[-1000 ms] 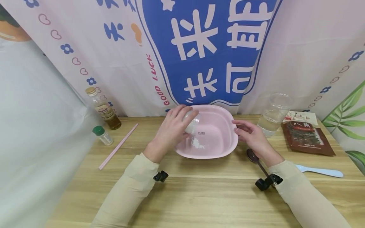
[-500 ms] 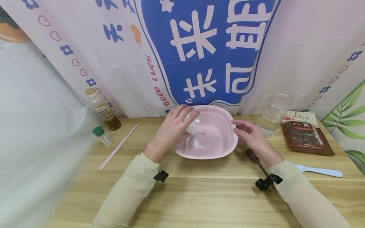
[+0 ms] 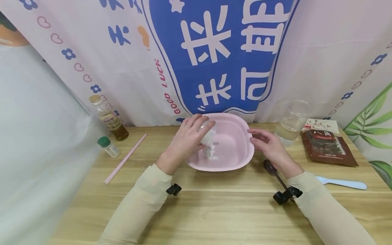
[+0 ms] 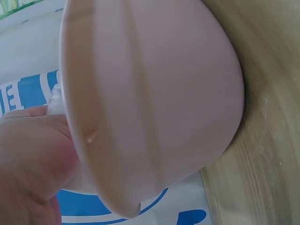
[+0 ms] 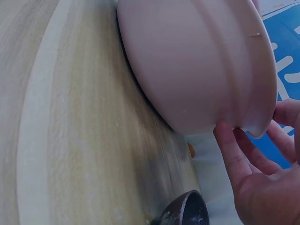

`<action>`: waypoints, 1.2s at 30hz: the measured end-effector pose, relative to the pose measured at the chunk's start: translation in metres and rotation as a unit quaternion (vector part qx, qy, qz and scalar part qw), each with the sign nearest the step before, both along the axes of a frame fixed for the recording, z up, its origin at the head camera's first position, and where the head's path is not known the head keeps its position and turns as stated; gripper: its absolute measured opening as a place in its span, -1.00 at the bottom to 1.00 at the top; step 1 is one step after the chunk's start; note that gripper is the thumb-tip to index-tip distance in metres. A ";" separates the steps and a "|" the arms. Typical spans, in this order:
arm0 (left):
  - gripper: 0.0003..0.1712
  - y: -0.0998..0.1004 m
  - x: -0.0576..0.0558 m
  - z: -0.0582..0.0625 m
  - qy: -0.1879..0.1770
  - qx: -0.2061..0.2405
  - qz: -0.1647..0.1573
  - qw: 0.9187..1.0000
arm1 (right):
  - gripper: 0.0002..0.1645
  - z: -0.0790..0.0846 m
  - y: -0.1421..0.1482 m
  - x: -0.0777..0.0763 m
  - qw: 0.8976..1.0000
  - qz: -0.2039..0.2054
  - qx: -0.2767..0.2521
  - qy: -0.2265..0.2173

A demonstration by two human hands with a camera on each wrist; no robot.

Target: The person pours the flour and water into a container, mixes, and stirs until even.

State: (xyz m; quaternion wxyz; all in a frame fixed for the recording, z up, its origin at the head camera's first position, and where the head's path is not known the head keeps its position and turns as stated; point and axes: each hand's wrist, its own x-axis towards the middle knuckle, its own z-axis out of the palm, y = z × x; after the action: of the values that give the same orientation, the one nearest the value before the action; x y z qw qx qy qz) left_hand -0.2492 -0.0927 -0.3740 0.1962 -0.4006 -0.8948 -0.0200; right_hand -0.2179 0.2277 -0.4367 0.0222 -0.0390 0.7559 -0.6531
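1. Slight shift of clear cup (image 3: 210, 136) since earlier frame: now over part of printed logo (image 3: 216, 143), gripped in left hand (image 3: 188, 137).
2. Below: white powder (image 3: 211, 156) in pink basin (image 3: 235, 146), pinched at rim by right hand (image 3: 271, 146), near surface (image 3: 232, 211)'s far edge.
3. Probable step: pouring. Next, likely: steady tilt.

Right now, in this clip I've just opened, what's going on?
A person's left hand holds a clear container tipped over a pink basin, and white powder lies on the basin floor. The right hand grips the rim at the basin's right side. How much is left in the container is hard to tell. A dark spoon lies on the table near the right hand.
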 end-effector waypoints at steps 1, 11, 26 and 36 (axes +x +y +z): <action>0.06 0.000 0.000 0.000 0.000 0.002 0.001 1.000 | -0.42 0.000 0.000 0.000 1.000 0.000 0.001 0.000; 0.06 -0.005 -0.001 0.000 -0.008 0.028 -0.002 1.000 | -0.42 -0.002 -0.001 0.000 1.000 0.002 -0.004 0.005; 0.06 -0.003 -0.001 -0.007 -0.027 0.004 -0.007 1.000 | -0.41 -0.001 -0.001 0.000 1.000 0.001 -0.001 -0.002; 0.05 -0.002 -0.001 -0.010 -0.032 0.018 -0.018 0.999 | -0.42 0.000 0.000 0.000 1.000 0.001 -0.004 0.003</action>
State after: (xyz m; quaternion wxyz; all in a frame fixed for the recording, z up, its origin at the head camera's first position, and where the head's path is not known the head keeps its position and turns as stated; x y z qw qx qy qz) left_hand -0.2506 -0.0942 -0.3836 0.1743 -0.4123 -0.8927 -0.0521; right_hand -0.2182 0.2276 -0.4370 0.0200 -0.0416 0.7535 -0.6558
